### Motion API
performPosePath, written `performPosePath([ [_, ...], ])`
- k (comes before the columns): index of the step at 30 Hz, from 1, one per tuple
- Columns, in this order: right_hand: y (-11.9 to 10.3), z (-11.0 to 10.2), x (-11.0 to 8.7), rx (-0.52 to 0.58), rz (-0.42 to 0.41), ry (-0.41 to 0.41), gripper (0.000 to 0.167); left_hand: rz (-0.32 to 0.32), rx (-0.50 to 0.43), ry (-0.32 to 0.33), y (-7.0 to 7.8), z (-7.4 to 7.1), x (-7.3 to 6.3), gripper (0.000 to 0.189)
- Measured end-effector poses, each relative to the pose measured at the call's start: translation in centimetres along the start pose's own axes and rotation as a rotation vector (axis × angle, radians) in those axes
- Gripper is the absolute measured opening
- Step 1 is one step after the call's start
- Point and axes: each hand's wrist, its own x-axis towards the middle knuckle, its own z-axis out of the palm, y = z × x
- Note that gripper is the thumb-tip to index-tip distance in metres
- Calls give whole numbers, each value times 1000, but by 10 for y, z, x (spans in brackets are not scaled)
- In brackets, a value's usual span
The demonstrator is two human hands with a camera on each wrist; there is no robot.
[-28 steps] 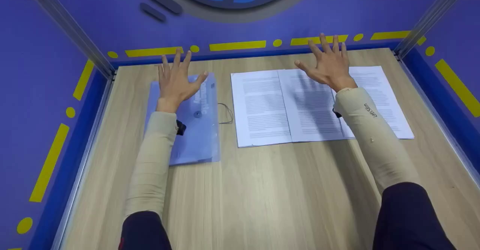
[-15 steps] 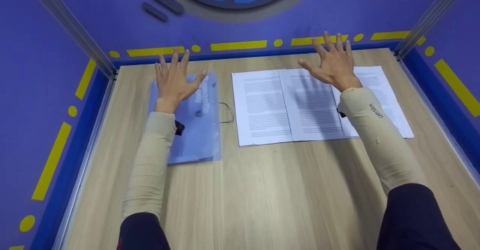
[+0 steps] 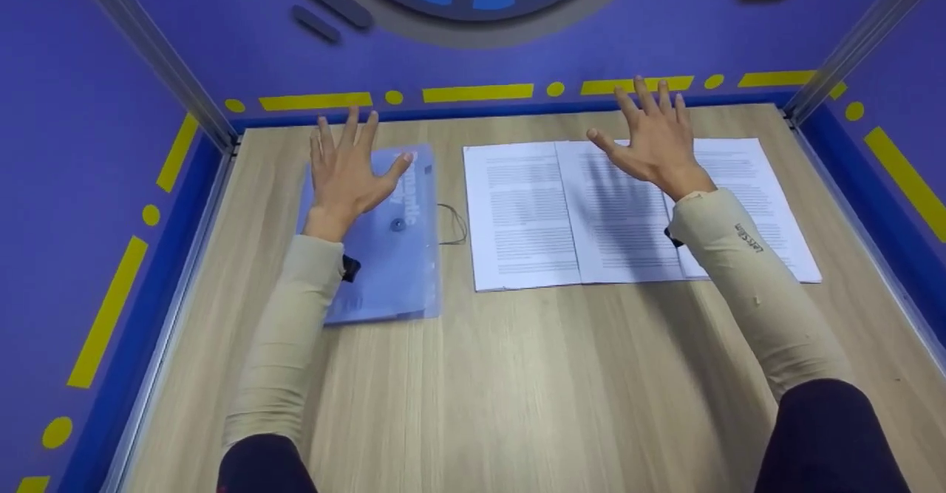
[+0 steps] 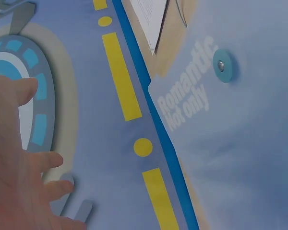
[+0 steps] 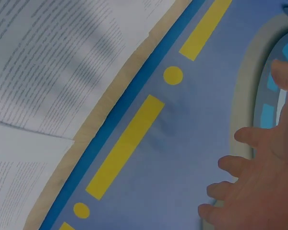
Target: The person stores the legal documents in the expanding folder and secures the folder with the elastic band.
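Note:
My left hand [image 3: 346, 175] hovers with spread fingers above a translucent blue document folder [image 3: 377, 271] on the left of the table. The folder has pale lettering and a round button [image 4: 222, 65], and a thin cord [image 3: 454, 225] loops out from its right side. To the right lie printed sheets [image 3: 521, 216], side by side and slightly overlapping. Above them my right hand [image 3: 654, 142] is held up, fingers spread, casting a shadow on the pages. Neither hand holds anything. The right forearm covers part of the rightmost sheet.
The wooden table [image 3: 480, 389] is enclosed by blue panels [image 3: 473, 64] with yellow dashes and dots at the back and sides. Metal posts [image 3: 159, 57] stand at the back corners. Both forearms wear beige sleeves [image 3: 277, 345].
The head view has shifted slightly, so the scene sits a little lower and further right. Both hands stay raised and spread; the folder and sheets lie as before.

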Motion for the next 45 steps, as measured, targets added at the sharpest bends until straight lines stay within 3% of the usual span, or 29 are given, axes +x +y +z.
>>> performPosePath([
  [9,-10,3,-12,59,-52,17,97,-12,-62,21,11,4,-25,89],
  [15,-31,16,-12,84,-128,-2,98,-34,-35,40,9,9,-53,86],
  [22,-54,34,-17,104,-188,-5,98,-37,-41,39,12,18,-75,87],
  [45,-125,95,-28,192,-395,-19,92,3,-30,-26,27,50,-131,80],
])
